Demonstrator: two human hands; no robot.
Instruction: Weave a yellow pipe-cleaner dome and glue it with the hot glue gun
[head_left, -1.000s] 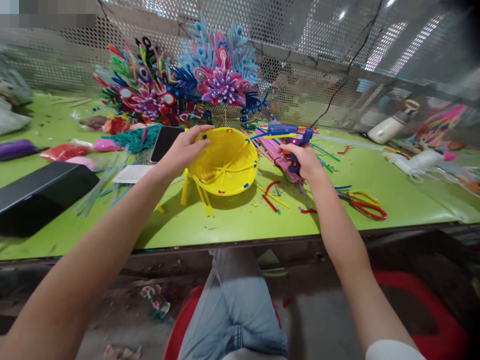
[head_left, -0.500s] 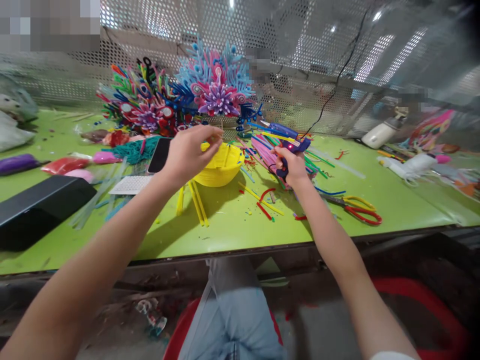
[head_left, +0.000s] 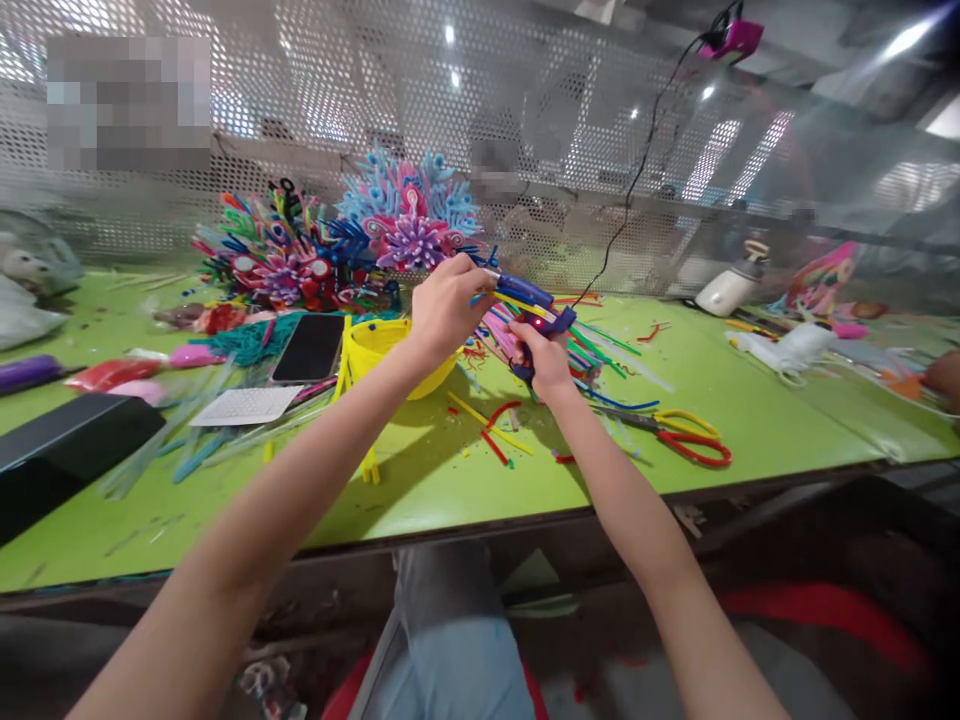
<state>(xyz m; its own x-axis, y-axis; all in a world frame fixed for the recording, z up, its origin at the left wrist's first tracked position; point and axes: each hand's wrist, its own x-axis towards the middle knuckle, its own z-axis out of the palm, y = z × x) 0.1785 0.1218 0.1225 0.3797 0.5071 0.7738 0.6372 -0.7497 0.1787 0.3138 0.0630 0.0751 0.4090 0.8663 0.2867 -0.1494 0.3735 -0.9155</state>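
Observation:
My right hand (head_left: 544, 362) grips a blue hot glue gun (head_left: 527, 291) by its handle, with a small red light showing on its body. The gun's nozzle points left, close to the fingers of my left hand (head_left: 450, 308). Those fingers are pinched together; whatever they hold is too small or hidden to make out. Below and behind my left hand stands a yellow basket-like piece (head_left: 375, 342), partly covered by the hand and forearm. Yellow strips (head_left: 370, 466) stick out under it onto the green table (head_left: 442, 500).
Red-and-yellow-handled scissors (head_left: 691, 440) lie at the right. Pipe cleaners (head_left: 501, 425) and scraps litter the table. A phone (head_left: 309, 348), white card (head_left: 244, 405) and black box (head_left: 71, 440) are left. Colourful flower decorations (head_left: 412, 230) stand behind. A black cord (head_left: 626, 190) rises from the gun.
My left hand has moved right, from above the yellow piece to the glue gun's nozzle. The gun stays in my right hand. The camera view has shifted.

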